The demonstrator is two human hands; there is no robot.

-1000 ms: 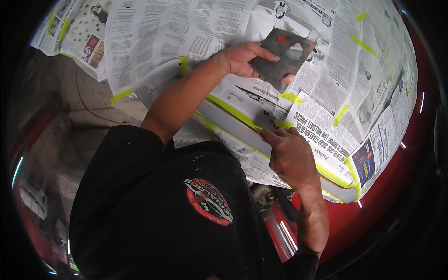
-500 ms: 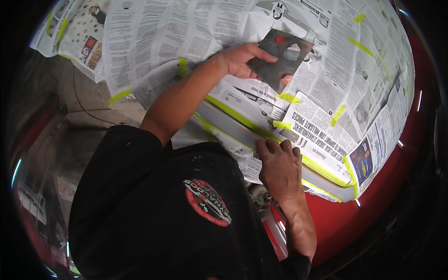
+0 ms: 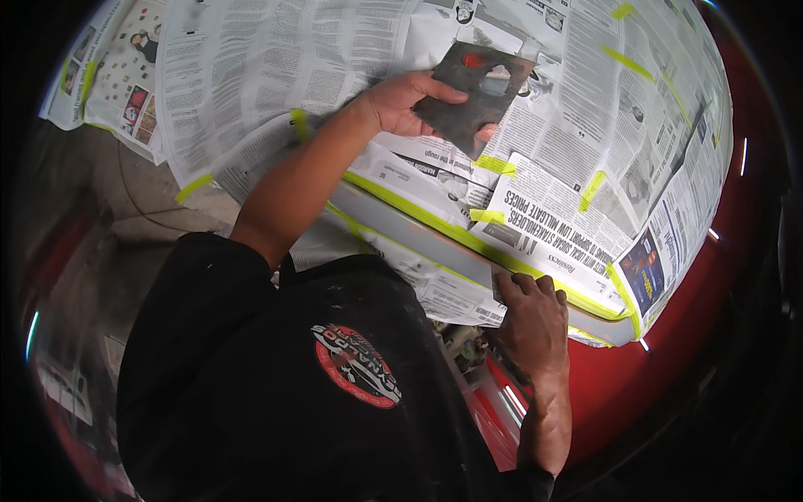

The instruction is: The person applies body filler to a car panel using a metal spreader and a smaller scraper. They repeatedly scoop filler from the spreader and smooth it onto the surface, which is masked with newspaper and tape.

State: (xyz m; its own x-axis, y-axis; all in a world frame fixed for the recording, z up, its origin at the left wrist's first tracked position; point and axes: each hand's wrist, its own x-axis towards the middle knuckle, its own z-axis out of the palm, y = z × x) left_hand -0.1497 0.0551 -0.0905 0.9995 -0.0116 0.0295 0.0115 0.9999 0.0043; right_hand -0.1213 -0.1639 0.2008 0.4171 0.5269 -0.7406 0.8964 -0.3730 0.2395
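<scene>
My left hand (image 3: 400, 102) holds a dark, square mixing plate (image 3: 456, 105) out over the newspaper, thumb on top and fingers beneath. On the plate lie a red dab (image 3: 473, 60) and a light grey smear of paste (image 3: 495, 81). My right hand (image 3: 535, 328) is closed, fingers bent over the narrow grey strip (image 3: 410, 232) of a car panel. At its fingertips shows the edge of a small, flat, dark spreader (image 3: 499, 287), mostly hidden by the hand. The strip runs between lines of yellow masking tape (image 3: 456, 224).
Sheets of newspaper (image 3: 251, 75) cover the broad curved surface ahead, fixed with more yellow tape pieces. Red car bodywork (image 3: 598, 376) shows beyond the paper at the right. Bare concrete floor (image 3: 159, 201) lies at the left.
My right hand has slid rightward and slightly down along the grey strip. The left hand still holds the plate, and the whole view has shifted a little.
</scene>
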